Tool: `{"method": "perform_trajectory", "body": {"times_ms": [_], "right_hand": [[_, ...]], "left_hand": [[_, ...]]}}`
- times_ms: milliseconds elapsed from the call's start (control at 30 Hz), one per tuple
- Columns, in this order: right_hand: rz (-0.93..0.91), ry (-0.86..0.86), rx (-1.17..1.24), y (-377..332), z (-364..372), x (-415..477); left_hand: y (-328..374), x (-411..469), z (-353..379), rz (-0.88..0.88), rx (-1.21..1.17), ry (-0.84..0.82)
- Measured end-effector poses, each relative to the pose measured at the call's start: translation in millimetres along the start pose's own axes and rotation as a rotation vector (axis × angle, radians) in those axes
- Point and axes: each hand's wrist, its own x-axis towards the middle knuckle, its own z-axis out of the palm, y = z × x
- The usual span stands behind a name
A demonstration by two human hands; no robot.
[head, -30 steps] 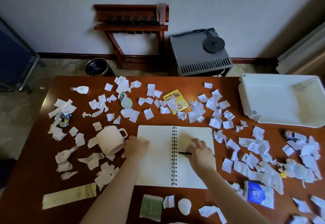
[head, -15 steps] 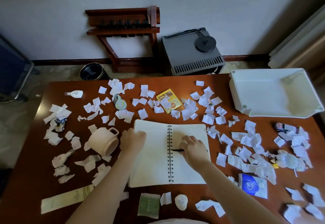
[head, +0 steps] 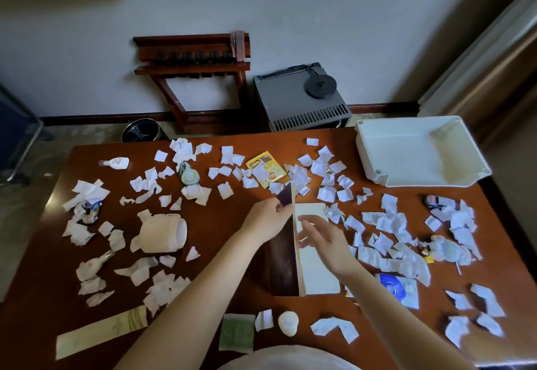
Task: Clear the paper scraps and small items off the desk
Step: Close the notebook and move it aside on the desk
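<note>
White crumpled paper scraps (head: 327,194), strewn across desk (head: 215,224), left hand (head: 267,218) pinching notebook (head: 318,282)

- Wall (head: 290,6): plain, pale grey-white, evenly lit.
- Baseboard (head: 96,118): dark wood, running along the wall's foot.
- Floor (head: 26,195): pale marbled tile.
- Wooden rack (head: 200,73): dark reddish, two tiers, set against the wall.
- Grey metal unit (head: 293,99): vented front, just right of the rack, with a black disc (head: 319,86) on top.
- Waste bin (head: 141,131): round, black, on the floor left of the rack.
- Desk (head: 215,218): glossy reddish-brown wood, with a soft sheen at its left edge.
- Beige panels (head: 494,58): far right.
</note>
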Motion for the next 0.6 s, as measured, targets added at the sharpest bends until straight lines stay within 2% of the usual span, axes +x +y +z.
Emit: {"method": "perform_trajectory", "body": {"times_ms": [100,300,467,600], "right_hand": [[0.094,0.019,-0.025,4.5,-8.0,-5.0],[0.261,0.071,-0.361,23.5,-9.0,-0.9],[0.243,0.020,-0.387,24.4,15.8,9.3],[0.167,-0.098,-0.467,29.4,40.0,18.1]], "left_hand": [[-5.3,2.2,15.3,-0.002,0.040,-0.049],[-46.9,1.8,26.4,-0.112,0.195,-0.022],[-89.8,-8.4,23.0,-0.263,0.273,-0.025],[-114.1,-12.9,19.1,-0.347,0.282,-0.004]]}}
